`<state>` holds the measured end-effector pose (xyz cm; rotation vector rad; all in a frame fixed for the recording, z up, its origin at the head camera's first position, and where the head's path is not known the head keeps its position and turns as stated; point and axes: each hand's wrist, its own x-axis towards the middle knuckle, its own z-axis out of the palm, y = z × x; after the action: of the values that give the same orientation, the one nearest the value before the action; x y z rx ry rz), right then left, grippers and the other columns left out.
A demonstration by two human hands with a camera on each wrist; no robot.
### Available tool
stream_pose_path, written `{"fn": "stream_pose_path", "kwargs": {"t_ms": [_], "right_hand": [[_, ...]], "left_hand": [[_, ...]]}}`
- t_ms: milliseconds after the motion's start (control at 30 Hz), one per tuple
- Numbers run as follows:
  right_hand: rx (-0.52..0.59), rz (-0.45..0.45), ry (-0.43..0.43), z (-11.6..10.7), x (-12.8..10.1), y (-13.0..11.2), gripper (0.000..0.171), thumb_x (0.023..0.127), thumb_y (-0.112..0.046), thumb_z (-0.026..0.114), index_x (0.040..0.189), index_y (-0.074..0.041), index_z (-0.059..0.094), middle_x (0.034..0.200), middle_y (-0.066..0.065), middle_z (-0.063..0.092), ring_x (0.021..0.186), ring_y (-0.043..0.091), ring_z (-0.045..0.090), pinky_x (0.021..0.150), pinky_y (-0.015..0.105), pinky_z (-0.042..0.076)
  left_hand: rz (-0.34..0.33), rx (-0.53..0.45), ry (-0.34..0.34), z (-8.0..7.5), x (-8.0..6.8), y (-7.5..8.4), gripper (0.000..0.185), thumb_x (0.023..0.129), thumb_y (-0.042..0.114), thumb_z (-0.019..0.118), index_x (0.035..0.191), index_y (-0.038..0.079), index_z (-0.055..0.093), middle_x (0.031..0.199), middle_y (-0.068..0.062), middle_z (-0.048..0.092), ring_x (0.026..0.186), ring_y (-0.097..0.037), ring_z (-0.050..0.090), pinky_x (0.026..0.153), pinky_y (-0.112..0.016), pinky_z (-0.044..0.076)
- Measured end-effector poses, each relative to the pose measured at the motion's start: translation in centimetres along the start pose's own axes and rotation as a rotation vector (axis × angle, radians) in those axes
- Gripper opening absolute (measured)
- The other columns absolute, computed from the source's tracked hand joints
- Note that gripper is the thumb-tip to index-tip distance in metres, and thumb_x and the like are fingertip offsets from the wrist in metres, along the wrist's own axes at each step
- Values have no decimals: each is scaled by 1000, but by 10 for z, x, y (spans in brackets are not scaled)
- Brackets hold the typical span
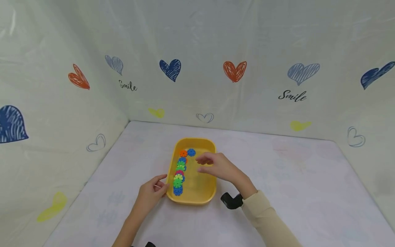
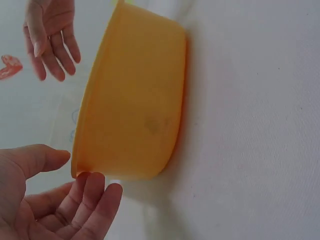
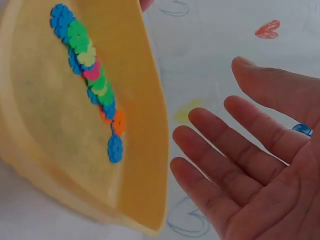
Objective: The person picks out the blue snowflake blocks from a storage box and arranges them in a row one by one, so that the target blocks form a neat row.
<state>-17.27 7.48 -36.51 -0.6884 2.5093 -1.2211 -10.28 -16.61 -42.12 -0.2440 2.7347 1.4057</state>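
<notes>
On the worktop (image 1: 277,178), head view: yellow tray (image 1: 200,185) sits near the middle. My left hand (image 1: 150,194) pinches its left rim towards the near corner; my right hand (image 1: 221,167) hovers over its right half, thumb and fingers apart, nothing held. Disc row (image 1: 178,183) runs along the tray's left side: flower-shaped, overlapping, blue, green, yellow, pink. Orange disc (image 1: 183,153) and blue disc (image 1: 191,152) at the far end. Beige sleeve (image 1: 266,216) on my right arm. Wall sheet (image 1: 200,31) behind, printed with hearts and "Smile".

Left wrist view: my left thumb and fingertips at the tray's edge, outer wall showing; right hand beyond, fingers pointing down.

Right wrist view: right palm bare, fingers spread; discs lie inside the tray.
</notes>
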Motion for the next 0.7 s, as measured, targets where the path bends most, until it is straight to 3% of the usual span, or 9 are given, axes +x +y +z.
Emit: {"fn": "stream_pose_path", "kwargs": {"t_ms": [100, 233, 500, 700], "right_hand": [[60, 12, -37, 6, 13, -2, 31, 82, -25, 66, 109, -11, 62, 101, 2, 64, 93, 15, 58, 84, 29, 51], [86, 16, -129, 18, 30, 0, 30, 81, -23, 66, 108, -9, 63, 94, 2, 64, 86, 12, 57, 80, 24, 51], [61, 57, -305, 48, 56, 11, 26, 81, -17, 66, 105, -9, 65, 83, 3, 65, 72, 12, 54, 66, 20, 46], [143, 141, -382, 67, 66, 17, 23, 78, -7, 66, 101, -6, 66, 77, 10, 64, 63, 16, 53, 59, 21, 47]], "left_hand": [[-50, -143, -5, 4, 1, -3, 38, 82, 10, 62, 119, 2, 56, 77, -6, 55, 62, -14, 60, 58, -24, 55], [-89, -247, -16, 7, 2, -7, 39, 82, 7, 60, 120, 1, 54, 77, -7, 53, 60, -16, 62, 59, -28, 56], [-119, -306, -19, 6, -2, -10, 39, 83, 8, 60, 121, 2, 53, 76, -6, 51, 57, -21, 61, 57, -29, 55], [-135, -374, -23, 6, -5, -11, 38, 82, 5, 59, 120, 3, 54, 75, -6, 51, 55, -19, 61, 57, -31, 56]]}}
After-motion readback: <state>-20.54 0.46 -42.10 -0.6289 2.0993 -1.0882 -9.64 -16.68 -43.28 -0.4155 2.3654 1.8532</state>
